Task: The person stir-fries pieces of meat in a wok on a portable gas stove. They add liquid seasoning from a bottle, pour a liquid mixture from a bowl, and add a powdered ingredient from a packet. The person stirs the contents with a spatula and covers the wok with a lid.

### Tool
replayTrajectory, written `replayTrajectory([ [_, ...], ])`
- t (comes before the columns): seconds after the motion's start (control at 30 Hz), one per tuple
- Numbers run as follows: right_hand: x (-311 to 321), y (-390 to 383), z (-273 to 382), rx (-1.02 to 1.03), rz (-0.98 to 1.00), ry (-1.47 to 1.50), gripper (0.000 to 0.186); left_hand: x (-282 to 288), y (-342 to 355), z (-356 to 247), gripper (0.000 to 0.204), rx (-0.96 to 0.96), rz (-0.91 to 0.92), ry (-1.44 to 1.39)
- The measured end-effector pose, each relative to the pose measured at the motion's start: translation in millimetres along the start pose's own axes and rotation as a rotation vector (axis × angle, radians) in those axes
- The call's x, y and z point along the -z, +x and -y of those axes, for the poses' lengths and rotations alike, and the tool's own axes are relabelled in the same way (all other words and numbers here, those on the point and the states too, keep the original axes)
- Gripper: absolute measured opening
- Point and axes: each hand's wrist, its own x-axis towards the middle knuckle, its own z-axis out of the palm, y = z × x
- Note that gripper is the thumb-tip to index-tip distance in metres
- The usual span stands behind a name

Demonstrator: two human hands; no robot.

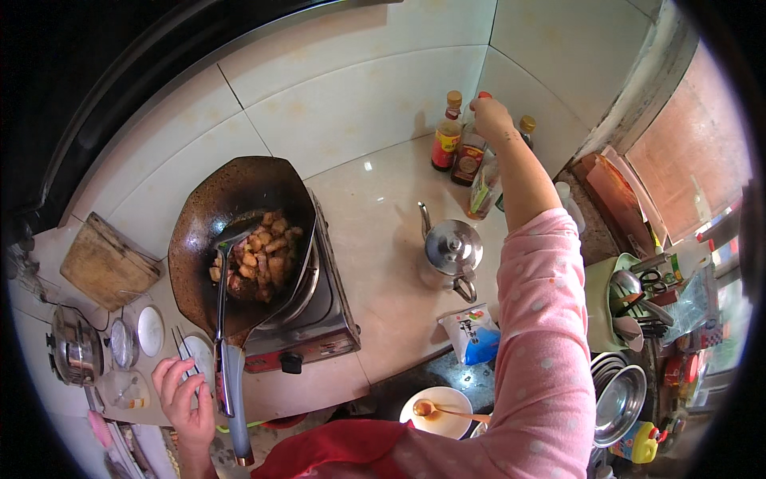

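Note:
My right hand (495, 120) is raised at the back right corner, closed on the top of a red-capped bottle (467, 162) among several sauce bottles (447, 140). My left hand (182, 391) grips thin metal tongs or chopsticks (186, 350) at the lower left, beside the wok's handle (238, 415). The dark wok (195, 271) sits tilted on the gas stove (327, 335), holding browned chunks of food (267, 255) and a long-handled metal ladle (223, 287).
A steel kettle (453, 247) and a blue-white packet (471, 331) are right of the stove, with a bowl and spoon (439, 399) below. Utensils (626, 295) and steel bowls (622, 403) line the right. Cutting boards (108, 259), a pot (73, 343) and small dishes (150, 331) are left.

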Motion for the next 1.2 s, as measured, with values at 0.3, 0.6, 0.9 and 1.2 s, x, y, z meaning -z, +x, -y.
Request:
replayTrajectory([
  [0.3,17,3,26,0.17,-0.389,-0.062,0.033,-11,9,4,0.016,0.006,0.015,-0.011],
  [0.6,-38,57,34,0.197,-0.04,0.044,0.041,-2,10,0,0.014,0.027,0.023,0.055],
  [0.9,-22,20,39,0.219,-0.115,0.164,0.03,5,-2,2,0.015,0.025,0.024,0.031],
  [1.2,-20,22,34,0.213,-0.211,0.186,0.029,0,-2,7,0.014,-0.019,-0.011,0.01],
])
